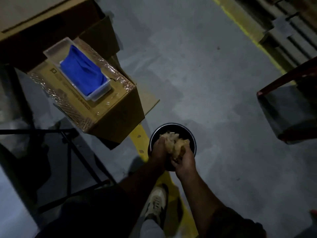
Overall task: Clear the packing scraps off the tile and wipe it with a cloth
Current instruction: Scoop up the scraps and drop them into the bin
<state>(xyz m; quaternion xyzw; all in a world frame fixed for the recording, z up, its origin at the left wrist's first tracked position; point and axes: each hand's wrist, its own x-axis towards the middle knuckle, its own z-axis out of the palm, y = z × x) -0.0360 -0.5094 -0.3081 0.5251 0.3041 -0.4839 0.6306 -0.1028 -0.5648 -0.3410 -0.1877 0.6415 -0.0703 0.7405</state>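
Observation:
Both my hands hold one clump of tan packing scraps (pixel 173 141) over a round black bin (pixel 191 134) that stands on the floor. My left hand (pixel 158 152) cups the clump from the left, and my right hand (pixel 185 161) grips it from the right, fingers curled round it. A blue cloth (pixel 82 69) lies folded in a clear plastic tray (pixel 56 50) on top of a taped cardboard box (pixel 111 107) at the left. No tile shows in this view.
Larger cardboard boxes (pixel 42 18) stand behind the taped one. A black metal frame (pixel 68 152) is at the lower left. A dark red-edged stand (pixel 288 100) is at the right. Yellow floor lines (pixel 248 31) cross the grey concrete. My shoe (pixel 157 203) is below the bin.

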